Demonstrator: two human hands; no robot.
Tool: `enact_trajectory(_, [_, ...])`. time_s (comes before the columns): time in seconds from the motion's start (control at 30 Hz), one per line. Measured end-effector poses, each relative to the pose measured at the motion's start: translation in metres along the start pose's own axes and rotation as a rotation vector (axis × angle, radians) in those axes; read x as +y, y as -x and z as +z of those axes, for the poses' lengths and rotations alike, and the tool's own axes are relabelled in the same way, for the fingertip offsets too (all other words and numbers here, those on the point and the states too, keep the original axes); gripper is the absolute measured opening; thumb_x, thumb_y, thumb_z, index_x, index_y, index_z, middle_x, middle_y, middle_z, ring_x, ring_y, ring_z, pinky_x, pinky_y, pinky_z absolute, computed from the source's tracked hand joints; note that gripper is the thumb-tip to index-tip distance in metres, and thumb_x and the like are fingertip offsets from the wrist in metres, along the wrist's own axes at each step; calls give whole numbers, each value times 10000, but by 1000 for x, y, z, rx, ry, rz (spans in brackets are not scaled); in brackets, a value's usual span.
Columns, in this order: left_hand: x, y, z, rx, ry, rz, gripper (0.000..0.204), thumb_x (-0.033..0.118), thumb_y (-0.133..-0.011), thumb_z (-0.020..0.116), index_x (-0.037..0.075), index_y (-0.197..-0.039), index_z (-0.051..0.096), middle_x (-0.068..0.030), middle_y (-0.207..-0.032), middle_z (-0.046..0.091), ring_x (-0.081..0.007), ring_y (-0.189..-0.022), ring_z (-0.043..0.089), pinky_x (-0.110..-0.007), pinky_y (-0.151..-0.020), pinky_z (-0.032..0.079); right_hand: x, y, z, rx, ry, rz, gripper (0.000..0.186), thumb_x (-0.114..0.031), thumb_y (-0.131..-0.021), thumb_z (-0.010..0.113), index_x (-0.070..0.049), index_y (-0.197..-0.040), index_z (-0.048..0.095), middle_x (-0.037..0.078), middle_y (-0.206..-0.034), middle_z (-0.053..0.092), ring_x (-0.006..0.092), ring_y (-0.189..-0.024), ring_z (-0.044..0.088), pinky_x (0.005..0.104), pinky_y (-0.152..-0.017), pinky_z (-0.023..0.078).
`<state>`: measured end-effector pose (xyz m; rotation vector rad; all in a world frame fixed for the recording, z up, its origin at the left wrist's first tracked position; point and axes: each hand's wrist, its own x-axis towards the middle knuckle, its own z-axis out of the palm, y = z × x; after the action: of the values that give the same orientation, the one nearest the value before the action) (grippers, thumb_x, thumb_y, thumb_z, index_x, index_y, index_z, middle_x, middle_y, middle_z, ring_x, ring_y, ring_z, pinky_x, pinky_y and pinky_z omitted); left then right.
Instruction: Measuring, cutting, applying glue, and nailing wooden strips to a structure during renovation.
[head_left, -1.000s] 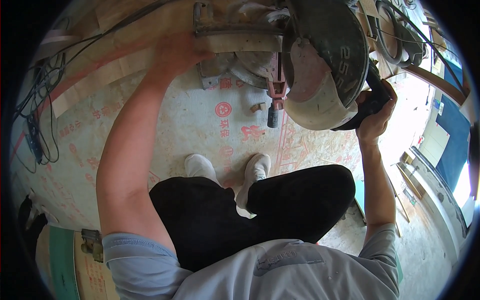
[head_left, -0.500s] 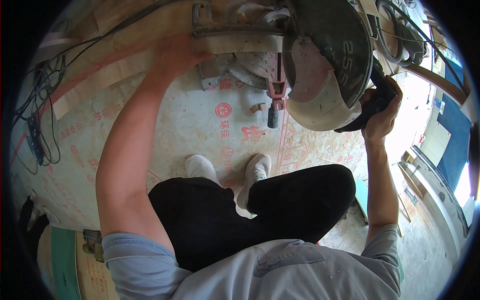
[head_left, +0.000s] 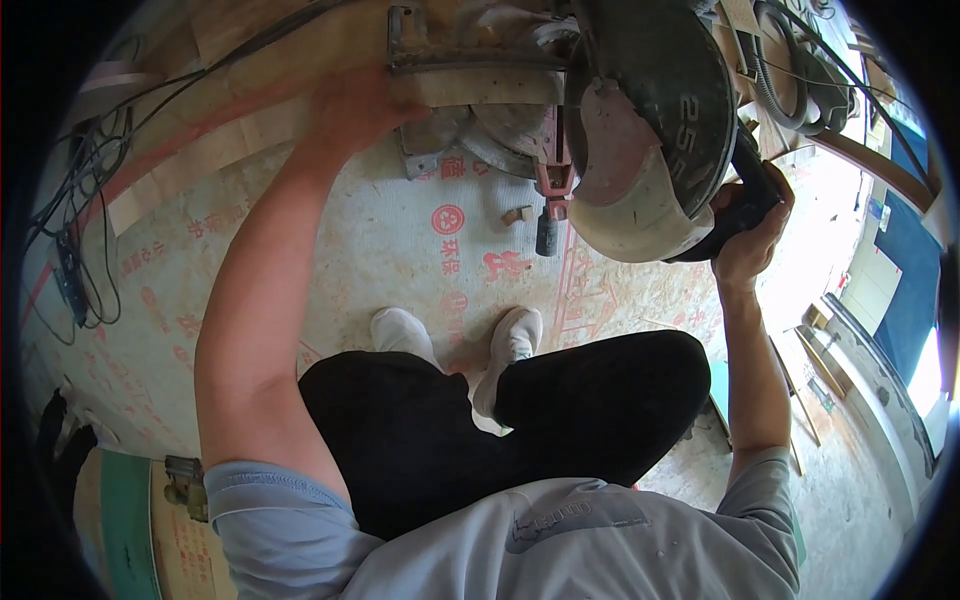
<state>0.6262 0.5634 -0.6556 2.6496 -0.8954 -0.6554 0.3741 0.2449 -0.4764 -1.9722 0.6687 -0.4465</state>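
Gripped at the upper right of the head view, the black handle (head_left: 752, 205) of a miter saw (head_left: 660, 90) is being held by the right hand (head_left: 748, 245), which is being closed around it with the fingers curled. By the left hand (head_left: 350, 108), a long, pale wooden strip (head_left: 490, 89) is being touched beside the left end of the saw base (head_left: 420, 150); the thumb is being stretched out toward the saw, but how firmly the strip is being clasped cannot be told, since the fingers are being lost in shadow. Across the base, the strip is being supported up to the dark blade housing, while leftward it is being extended past the hand. Under the housing, a cream guard (head_left: 640, 220) is being shown, and beside it a pink bracket (head_left: 555, 180) is being tipped by a black knob (head_left: 546, 236). Near the knob, a small wood block (head_left: 516, 214) is being borne by a floor covering (head_left: 400, 250) marked in red. At the left, tangled black cables (head_left: 92, 215) are being draped, and at the right a grey hose (head_left: 768, 80) is being seen near the saw. Lower down, two white shoes (head_left: 403, 332) are being planted on the covering
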Motion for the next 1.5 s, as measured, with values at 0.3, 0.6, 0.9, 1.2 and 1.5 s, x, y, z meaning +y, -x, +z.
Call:
enact_trajectory(0.3, [2,-2,2,67,-4,61,668,600,-735,721,57,-1121,676,-175,-1082,688,-348,-1036,648,-481,-894,497,25,15,7,62,-49,-23,616,-605,-1002,303,-89,-1331,365,100,-712,559,174,-554,548,287,-513,466])
enact_trajectory(0.6, [-6,56,-45,-58,-60,-23,605,566,-695,760,54,-1006,672,-179,-979,697,-351,-948,664,-467,-837,506,-4,-10,1,15,-170,65,500,-508,-1033,322,-91,-1278,451,71,-666,551,146,-493,524,260,-451,433])
enact_trajectory(0.9, [61,278,-178,-77,462,-322,575,462,-728,787,-15,-1028,672,-206,-905,702,-349,-871,680,-433,-767,514,-103,-181,-29,-99,790,-161,453,-386,-995,458,-83,-1332,461,213,-860,680,367,-655,672,464,-620,547])
enact_trajectory(1.2, [183,424,-400,-241,938,-493,368,277,-806,766,-21,-1005,685,-117,-797,696,-180,-735,646,-344,-691,499,-401,40,-29,-617,-445,643,422,-403,-1030,473,-32,-1181,604,70,-1060,657,158,-946,620,334,-776,516])
enact_trajectory(1.5, [196,504,-504,-431,839,-274,312,262,-834,733,-14,-971,684,-79,-784,677,-160,-735,617,-348,-704,491,-555,95,-97,-485,-193,272,195,-165,-966,584,-25,-830,587,8,-672,541,103,-620,531,282,-561,451])
